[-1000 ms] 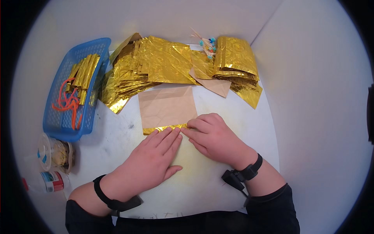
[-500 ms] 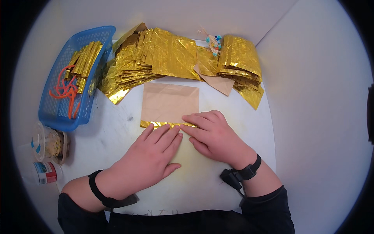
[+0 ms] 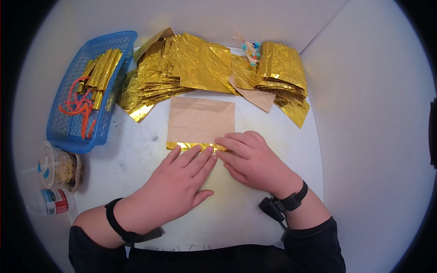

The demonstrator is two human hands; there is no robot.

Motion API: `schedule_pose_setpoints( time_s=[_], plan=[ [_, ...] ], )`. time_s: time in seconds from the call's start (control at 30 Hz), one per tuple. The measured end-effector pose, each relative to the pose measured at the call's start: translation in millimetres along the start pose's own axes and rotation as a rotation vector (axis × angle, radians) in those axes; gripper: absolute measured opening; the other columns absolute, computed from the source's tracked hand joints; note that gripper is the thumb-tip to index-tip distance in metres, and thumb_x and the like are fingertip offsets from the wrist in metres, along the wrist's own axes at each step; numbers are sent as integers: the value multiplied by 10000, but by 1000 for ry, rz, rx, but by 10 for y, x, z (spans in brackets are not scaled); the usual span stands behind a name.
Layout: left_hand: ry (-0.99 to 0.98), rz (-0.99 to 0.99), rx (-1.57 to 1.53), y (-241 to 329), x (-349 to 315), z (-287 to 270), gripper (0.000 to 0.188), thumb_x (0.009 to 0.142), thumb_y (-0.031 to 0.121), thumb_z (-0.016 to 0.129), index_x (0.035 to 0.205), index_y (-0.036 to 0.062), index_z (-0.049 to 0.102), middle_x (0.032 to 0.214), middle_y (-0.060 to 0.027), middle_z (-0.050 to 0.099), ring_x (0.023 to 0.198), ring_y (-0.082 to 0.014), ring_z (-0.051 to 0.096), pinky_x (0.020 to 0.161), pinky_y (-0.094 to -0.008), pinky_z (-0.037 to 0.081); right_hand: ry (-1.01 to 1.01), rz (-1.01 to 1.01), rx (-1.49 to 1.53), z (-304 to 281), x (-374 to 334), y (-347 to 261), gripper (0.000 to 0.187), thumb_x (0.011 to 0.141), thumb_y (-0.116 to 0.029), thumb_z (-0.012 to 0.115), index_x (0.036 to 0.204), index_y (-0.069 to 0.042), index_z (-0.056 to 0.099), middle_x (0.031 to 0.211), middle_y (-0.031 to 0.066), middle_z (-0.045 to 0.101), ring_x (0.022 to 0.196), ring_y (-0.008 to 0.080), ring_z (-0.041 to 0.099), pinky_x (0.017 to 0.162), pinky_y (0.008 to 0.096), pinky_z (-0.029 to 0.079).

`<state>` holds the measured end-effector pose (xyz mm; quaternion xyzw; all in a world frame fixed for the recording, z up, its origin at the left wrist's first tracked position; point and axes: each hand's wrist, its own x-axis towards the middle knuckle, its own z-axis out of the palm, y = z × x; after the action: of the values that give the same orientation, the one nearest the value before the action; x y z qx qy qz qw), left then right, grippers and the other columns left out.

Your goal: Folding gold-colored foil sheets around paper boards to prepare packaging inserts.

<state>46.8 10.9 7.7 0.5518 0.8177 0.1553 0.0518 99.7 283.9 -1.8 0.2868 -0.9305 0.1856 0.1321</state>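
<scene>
A sheet of gold foil paper (image 3: 201, 120) lies brown side up on the table in front of me. Its near edge is turned over into a narrow gold strip (image 3: 180, 146). My left hand (image 3: 184, 175) lies flat with fingers spread, fingertips resting on that strip. On the strip's right end rest the outstretched fingers of my right hand (image 3: 252, 157), covering the sheet's near right corner. Neither hand grips anything; both press from above.
Behind the sheet are a fanned stack of gold foil paper (image 3: 205, 63) and a folded gold bundle (image 3: 282, 66). Bead-tipped picks (image 3: 251, 52) lie between them. At left stand a blue basket (image 3: 77, 144) holding gold strips and orange pipe cleaners (image 3: 84, 111), and clear plastic containers (image 3: 57, 168).
The fingers of my right hand have slid slightly nearer to me, onto the gold strip. My left hand stays in place, and the whole view has shifted a little.
</scene>
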Motion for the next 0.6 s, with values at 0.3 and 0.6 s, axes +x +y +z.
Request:
schedule_pose_setpoints(
  time_s=[0.3,0.6],
  plan=[
    [1,37,-2,-93,21,-44,754,1011,393,818,1627,22,592,1659,-170,624,1510,-370,597,1292,-564,464,1,59,43,33,-15,-28,253,914,-69,803,1166,-69,808,1183,43,722,1143,260,673,1007,435,522],
    [-41,28,25,-54,55,-154,732,1016,380,821,1613,16,606,1670,-172,624,1543,-363,588,1293,-509,483,14,23,-57,20,-20,-17,238,927,-103,787,1160,-89,834,1180,24,736,1134,233,673,1018,407,499]
  ],
)
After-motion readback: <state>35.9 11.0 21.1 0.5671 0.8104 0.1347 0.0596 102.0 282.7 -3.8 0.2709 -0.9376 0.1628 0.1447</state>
